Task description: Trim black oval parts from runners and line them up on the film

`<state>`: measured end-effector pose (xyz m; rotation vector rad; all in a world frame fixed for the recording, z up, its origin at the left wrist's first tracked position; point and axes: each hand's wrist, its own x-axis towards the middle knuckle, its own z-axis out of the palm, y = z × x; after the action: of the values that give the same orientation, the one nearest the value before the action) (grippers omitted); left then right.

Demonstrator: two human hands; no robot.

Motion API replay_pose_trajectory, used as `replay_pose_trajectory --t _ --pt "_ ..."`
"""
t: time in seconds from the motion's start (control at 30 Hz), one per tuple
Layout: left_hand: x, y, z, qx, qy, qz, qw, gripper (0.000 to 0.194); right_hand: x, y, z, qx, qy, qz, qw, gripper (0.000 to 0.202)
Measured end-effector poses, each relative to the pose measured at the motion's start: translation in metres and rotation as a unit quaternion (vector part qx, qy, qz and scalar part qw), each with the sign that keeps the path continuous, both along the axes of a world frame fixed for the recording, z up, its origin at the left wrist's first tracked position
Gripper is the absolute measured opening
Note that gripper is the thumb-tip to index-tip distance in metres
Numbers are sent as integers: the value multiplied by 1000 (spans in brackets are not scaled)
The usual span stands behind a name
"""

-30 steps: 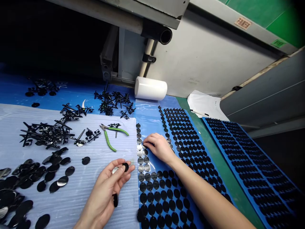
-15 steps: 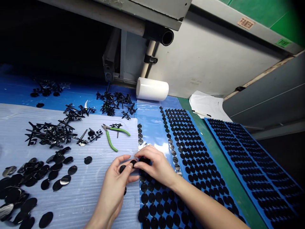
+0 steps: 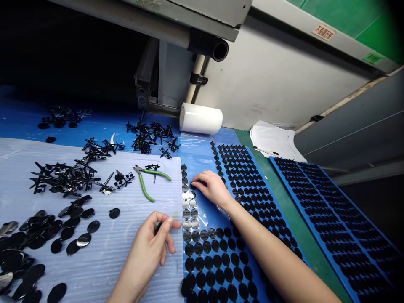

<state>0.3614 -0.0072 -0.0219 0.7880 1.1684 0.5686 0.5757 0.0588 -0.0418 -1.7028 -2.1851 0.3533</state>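
My right hand (image 3: pixel 212 187) pinches a small black disc (image 3: pixel 192 185) at its fingertips, over the blue sheet (image 3: pixel 206 212). That disc is at the top of a short column of discs, beside a longer column along the sheet's left edge. My left hand (image 3: pixel 153 240) is curled around a black disc (image 3: pixel 157 227), partly hidden behind the thumb, above the white foam sheet (image 3: pixel 126 261). Green-handled side cutters (image 3: pixel 146 184) lie with their handles apart on the foam, beyond my left hand. Rows of black discs (image 3: pixel 217 263) cover the near part of the blue sheet.
Loose black discs (image 3: pixel 38 235) lie heaped at the left, with black plastic sprues (image 3: pixel 65 179) behind them. A white roll (image 3: pixel 201 118) stands under the metal frame. Papers with a pen (image 3: pixel 271 139) lie at the back right, near another disc-covered blue board (image 3: pixel 318 210).
My right hand has moved away from my left hand, up and to the right, carrying a disc to the blue sheet. My left hand has shifted slightly down and left.
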Motion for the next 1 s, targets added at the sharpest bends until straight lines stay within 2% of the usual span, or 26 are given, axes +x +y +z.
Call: replay_pose_trajectory --t 0.1,0.2,0.37,0.47,0.73,0.87,0.93,1.0 --pt "0 0 0 10 7 13 1000 23 1 1 -2 -6 -19 3 1000 7" --pt "0 -1 2 -12 1 38 999 19 -2 -1 -2 -7 -34 1 999 9" --pt "-3 1 4 -40 -37 -13 998 18 -3 0 -1 -9 -49 0 999 9" --pt "-2 2 4 -66 -89 -15 994 19 -3 0 -1 -6 -55 -3 998 8" --pt "5 3 7 -141 -217 45 965 24 -9 -7 -4 14 -58 -34 998 12" --pt "7 5 7 -180 -294 81 935 32 -21 -21 11 31 -28 -46 998 10" --pt "7 6 6 -189 -331 97 920 32 -31 -32 22 25 12 -19 999 9" --pt "7 7 5 -187 -370 100 904 30 -41 -45 33 -1 90 40 995 8"
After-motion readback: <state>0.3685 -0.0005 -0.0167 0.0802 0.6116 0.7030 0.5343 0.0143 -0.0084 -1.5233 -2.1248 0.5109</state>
